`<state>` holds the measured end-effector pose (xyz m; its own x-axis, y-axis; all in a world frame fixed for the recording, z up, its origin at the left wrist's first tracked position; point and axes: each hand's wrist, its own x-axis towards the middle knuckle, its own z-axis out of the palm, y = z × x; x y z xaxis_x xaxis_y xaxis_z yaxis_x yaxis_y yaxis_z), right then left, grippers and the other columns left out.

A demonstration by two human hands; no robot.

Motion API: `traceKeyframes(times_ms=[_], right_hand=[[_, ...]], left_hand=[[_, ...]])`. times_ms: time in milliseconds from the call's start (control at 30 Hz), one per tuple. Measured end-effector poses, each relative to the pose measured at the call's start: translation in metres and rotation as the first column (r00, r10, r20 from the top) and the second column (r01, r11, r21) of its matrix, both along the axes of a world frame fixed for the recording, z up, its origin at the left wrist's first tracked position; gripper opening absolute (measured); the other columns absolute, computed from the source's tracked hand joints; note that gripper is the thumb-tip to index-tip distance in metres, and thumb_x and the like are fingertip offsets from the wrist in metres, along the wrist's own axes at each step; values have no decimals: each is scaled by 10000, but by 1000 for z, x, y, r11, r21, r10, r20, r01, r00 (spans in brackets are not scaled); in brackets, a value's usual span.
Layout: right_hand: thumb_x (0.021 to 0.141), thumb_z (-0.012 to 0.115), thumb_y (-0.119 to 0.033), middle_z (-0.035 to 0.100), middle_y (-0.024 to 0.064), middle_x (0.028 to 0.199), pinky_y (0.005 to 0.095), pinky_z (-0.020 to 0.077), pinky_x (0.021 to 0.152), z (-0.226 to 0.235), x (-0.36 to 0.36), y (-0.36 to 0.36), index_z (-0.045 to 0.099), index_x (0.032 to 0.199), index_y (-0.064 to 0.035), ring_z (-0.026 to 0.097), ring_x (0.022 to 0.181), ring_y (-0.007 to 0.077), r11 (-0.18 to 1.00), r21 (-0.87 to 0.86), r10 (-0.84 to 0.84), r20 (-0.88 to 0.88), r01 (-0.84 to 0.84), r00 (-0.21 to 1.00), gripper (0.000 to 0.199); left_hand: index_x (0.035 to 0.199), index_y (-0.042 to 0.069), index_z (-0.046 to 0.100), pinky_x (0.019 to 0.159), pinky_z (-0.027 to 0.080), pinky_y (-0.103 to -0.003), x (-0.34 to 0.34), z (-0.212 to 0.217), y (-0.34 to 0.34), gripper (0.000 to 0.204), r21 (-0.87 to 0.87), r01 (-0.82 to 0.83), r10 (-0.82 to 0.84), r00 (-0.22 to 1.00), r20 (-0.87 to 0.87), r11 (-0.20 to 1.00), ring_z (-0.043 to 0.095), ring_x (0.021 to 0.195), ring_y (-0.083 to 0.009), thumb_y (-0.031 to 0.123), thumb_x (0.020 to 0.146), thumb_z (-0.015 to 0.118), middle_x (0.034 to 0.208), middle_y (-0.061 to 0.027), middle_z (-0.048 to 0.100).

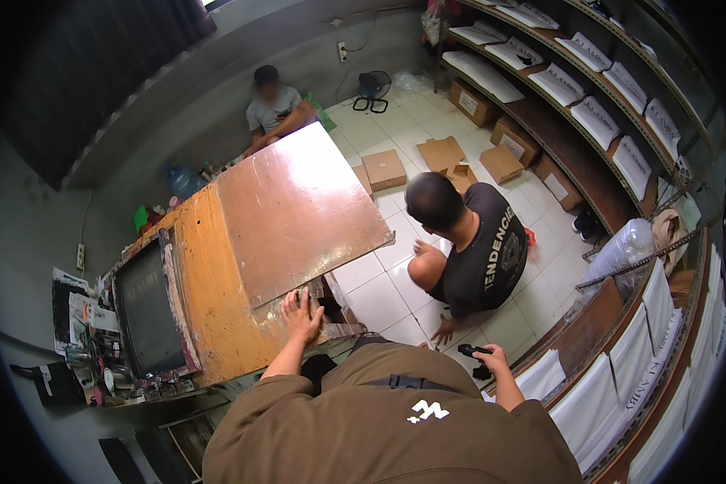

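My left hand lies open near the front corner of the wooden table, its fingertips by the edge of a large brown board. That board is glossy and lies flat over the table's right part. On my right side, my right hand is closed around a small black object; its exact kind is too small to tell. Close in front of that hand, a person in a black T-shirt squats on the floor, one hand reaching down.
A dark framed screen lies on the table's left side. Shelves with white packages curve along the right. Cardboard boxes and a small black fan stand on the tiled floor. Another person sits by the far wall.
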<state>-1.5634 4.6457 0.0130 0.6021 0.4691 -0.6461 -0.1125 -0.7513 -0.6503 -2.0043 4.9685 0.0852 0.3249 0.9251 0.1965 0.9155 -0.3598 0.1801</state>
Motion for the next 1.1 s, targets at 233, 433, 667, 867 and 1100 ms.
traceKeyframes(times_ms=[233, 433, 667, 867, 1100], right_hand=[[608, 742, -19, 591, 87, 779, 242, 476, 537, 6, 9, 32, 532, 987, -16, 583, 622, 145, 981, 173, -59, -136, 82, 989, 433], [638, 744, -76, 595, 115, 867, 246, 489, 567, 42, -8, 66, 512, 1031, -6, 590, 621, 153, 954, 256, -102, -206, 155, 973, 461], [642, 735, -64, 552, 103, 991, 265, 501, 689, 105, -10, 125, 458, 1105, -16, 567, 849, 160, 874, 477, 35, -248, 90, 968, 542], [641, 734, -41, 535, 78, 1015, 239, 438, 795, 163, -8, 198, 468, 1113, -26, 532, 890, 135, 786, 616, 102, -207, 49, 973, 542], [679, 702, -24, 553, 38, 927, 212, 435, 731, 219, 24, 286, 481, 1095, -29, 525, 785, 93, 560, 813, -168, -79, 161, 983, 471]], left_hand=[[1283, 157, 386, 1022, 175, -450, 10, 14, 1, 648, 9, -16, 16, 1000, 23, 1000, 266, 1212, -299, 448, 737, 579, 1265, -133, 325], [1274, 161, 403, 1018, 179, -454, 6, 11, 2, 651, 4, -5, 5, 999, 43, 1000, 272, 1208, -307, 436, 718, 601, 1262, -137, 333], [1264, 157, 413, 1003, 194, -484, 3, 8, 10, 663, -10, 20, -19, 995, 100, 1000, 291, 1198, -324, 430, 697, 620, 1255, -153, 338], [1257, 127, 410, 1018, 178, -494, 4, 15, 11, 654, -54, 3, 1, 997, 76, 999, 269, 1213, -337, 408, 705, 621, 1259, -157, 329], [1270, 121, 384, 1025, 156, -504, 5, 22, 19, 660, -112, 35, -25, 996, 84, 993, 244, 1223, -338, 403, 716, 606, 1265, -163, 304]])
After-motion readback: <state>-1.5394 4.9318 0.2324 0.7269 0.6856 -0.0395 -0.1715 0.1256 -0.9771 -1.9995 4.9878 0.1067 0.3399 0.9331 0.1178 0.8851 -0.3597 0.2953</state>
